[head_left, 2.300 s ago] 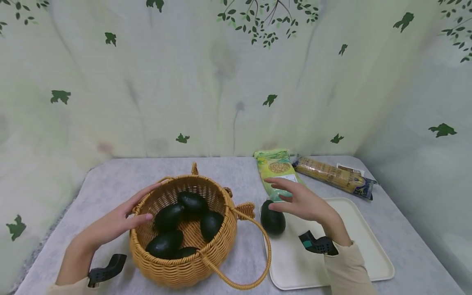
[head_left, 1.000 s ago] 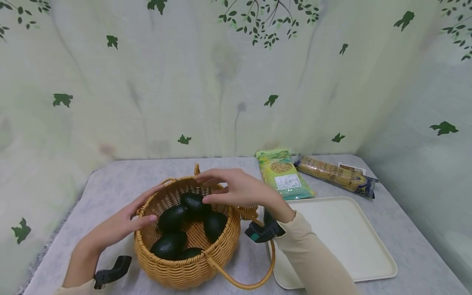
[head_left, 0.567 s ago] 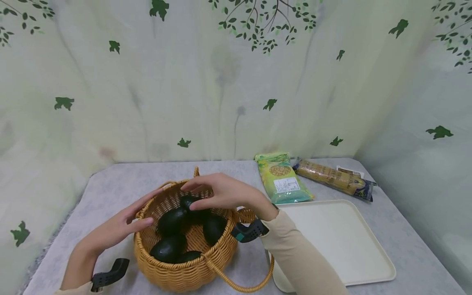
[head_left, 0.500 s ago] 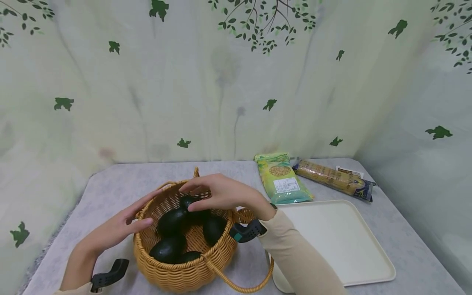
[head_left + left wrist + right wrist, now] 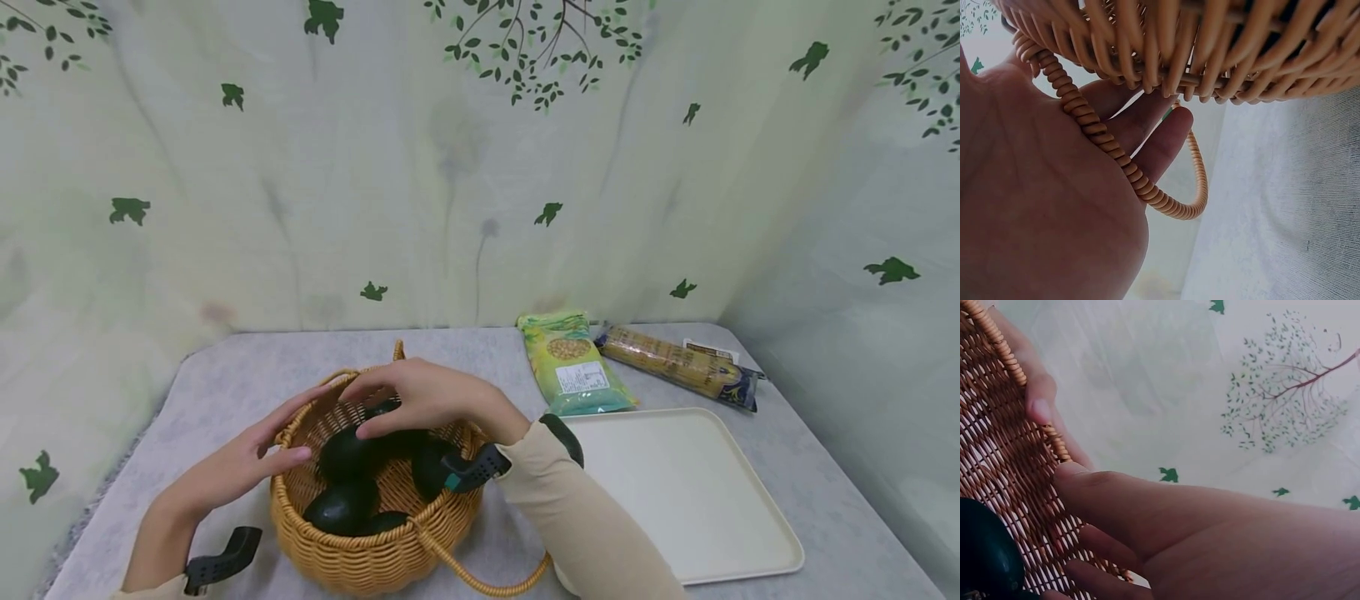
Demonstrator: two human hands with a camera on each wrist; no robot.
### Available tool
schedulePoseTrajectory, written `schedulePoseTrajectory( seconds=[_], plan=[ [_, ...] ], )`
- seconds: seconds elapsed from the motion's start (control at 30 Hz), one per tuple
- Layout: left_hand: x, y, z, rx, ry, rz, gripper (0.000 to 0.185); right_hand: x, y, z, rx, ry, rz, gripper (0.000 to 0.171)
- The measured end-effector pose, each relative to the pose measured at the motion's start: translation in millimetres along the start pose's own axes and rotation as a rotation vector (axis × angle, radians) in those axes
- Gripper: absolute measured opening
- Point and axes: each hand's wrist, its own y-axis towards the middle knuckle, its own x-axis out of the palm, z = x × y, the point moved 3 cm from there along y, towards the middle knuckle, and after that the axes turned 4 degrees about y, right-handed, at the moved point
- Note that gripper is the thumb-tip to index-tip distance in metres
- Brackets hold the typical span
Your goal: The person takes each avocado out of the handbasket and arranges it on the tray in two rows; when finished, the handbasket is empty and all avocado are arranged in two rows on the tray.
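Note:
A round wicker basket point(image 5: 360, 558) holds several dark green avocados point(image 5: 341, 504). My left hand point(image 5: 225, 462) holds its left rim, thumb over the edge and fingers along the outside. In the left wrist view, a coiled wicker handle point(image 5: 1094, 128) crosses that palm. My right hand point(image 5: 427, 400) hovers over the basket's far part, fingers loosely bent, with nothing visible between thumb and fingers. It partly hides the avocados beneath; contact with them cannot be told. In the right wrist view one avocado point(image 5: 988, 550) lies below the right hand point(image 5: 1166, 531).
A white tray point(image 5: 690, 500) lies at right. Another avocado point(image 5: 566, 433) shows partly behind the right sleeve, at the tray's left end. Behind stand a green-yellow bag point(image 5: 577, 367) and a long pasta-like package point(image 5: 675, 362). A second handle point(image 5: 487, 583) hangs out at the basket's front right.
My right hand has moved left from above the avocado on the tray to over the basket, drifting further left lately. The left hand keeps its place on the rim.

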Motion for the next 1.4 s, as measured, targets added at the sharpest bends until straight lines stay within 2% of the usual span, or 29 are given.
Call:
schedulePoseTrajectory(
  seconds=[0.27,0.63,1.07,1.4],
  plan=[
    [-0.8,-0.5,2.4,0.002,0.017,0.012,0.070,7,14,0,0.006,-0.060,-0.028,0.047],
    [-0.4,-0.5,1.7,0.010,0.005,0.011,0.070,19,22,11,0.073,-0.124,-0.085,0.050],
    [-2.4,0.0,1.8,0.002,-0.007,0.003,0.070,22,25,13,0.049,-0.097,-0.097,0.050],
    [-1.8,-0.1,0.7,0.005,0.006,0.008,0.070,29,31,18,0.040,-0.151,-0.174,0.044]
  ],
)
